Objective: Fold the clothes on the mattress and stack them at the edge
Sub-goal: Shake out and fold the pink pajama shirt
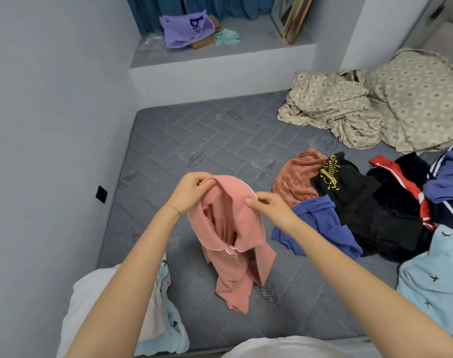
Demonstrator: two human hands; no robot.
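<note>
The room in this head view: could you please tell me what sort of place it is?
Probably a bedroom: a quilted grey mattress fills the corner, with a patterned pillow and a matching crumpled sheet at its far right.

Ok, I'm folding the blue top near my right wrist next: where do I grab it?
Probably pinch the blue top at its loose lower-left corner, coming from the left over bare mattress; the black garment crowds its right side.
</note>
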